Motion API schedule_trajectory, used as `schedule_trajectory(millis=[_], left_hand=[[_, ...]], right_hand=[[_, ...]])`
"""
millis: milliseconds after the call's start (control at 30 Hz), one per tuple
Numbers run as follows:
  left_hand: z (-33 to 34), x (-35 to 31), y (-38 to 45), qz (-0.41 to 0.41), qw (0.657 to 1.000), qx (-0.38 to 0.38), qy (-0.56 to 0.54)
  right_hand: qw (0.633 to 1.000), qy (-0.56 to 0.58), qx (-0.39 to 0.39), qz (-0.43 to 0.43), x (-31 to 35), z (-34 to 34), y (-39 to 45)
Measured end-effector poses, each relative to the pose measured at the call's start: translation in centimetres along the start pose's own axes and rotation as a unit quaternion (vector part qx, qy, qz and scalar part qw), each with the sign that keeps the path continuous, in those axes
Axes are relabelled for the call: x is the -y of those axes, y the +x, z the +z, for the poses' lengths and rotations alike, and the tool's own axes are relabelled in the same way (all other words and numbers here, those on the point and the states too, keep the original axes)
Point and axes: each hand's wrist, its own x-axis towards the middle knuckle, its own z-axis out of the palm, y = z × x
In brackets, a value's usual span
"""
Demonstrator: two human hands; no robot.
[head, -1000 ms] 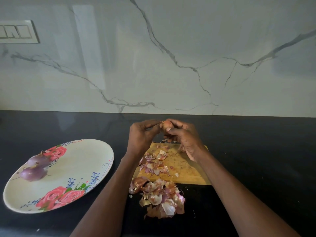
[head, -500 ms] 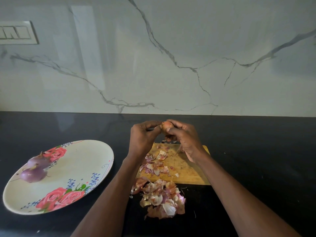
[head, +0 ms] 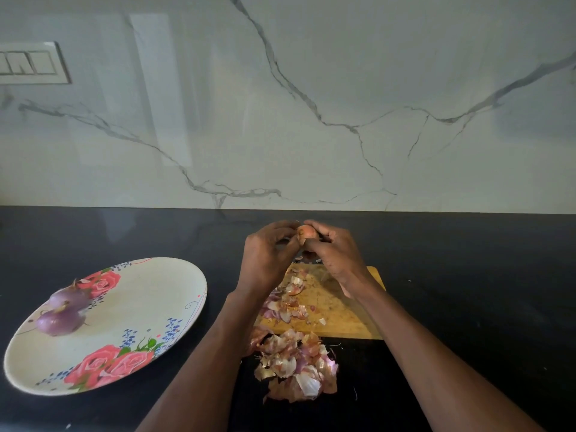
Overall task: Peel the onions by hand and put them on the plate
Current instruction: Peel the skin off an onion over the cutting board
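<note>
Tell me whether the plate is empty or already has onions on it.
Not empty: two peeled purple onions lie on the left part of the floral plate. A third onion is held in both hands above the cutting board.

No text, label, brand or number can be read anywhere; the plate bears only painted roses.

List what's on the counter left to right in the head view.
Two peeled onions on the floral plate → left hand → onion being peeled → right hand.
</note>
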Motion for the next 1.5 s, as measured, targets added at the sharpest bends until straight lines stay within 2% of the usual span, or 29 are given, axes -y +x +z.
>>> schedule_trajectory(millis=[433,1000,1100,1200,1333,1500], left_hand=[[-0.37,-0.27,0.3,-0.042,0.998,-0.022,-0.042],[-0.23,-0.17,0.43,-0.045,0.996,-0.065,-0.04],[-0.17,0.17,0.4,-0.061,0.993,-0.075,-0.075],[-0.26,0.11,0.44,-0.09,0.985,-0.06,-0.134],[-0.07,-0.24,0.35,-0.09,0.987,-0.022,-0.134],[0.06,-0.43,0.19,-0.097,0.985,-0.046,-0.138]], right_hand=[[0.995,0.089,0.026,0.021,0.35,-0.28,0.06],[0.991,0.123,0.032,0.04,0.03,-0.55,0.63],[0.992,0.121,0.03,0.031,-0.01,-0.61,0.66],[0.991,0.131,0.013,0.027,-0.02,-0.76,0.71],[0.992,0.126,0.025,0.016,0.11,-0.77,0.57],[0.992,0.12,0.028,0.017,-0.01,-0.65,0.57]])
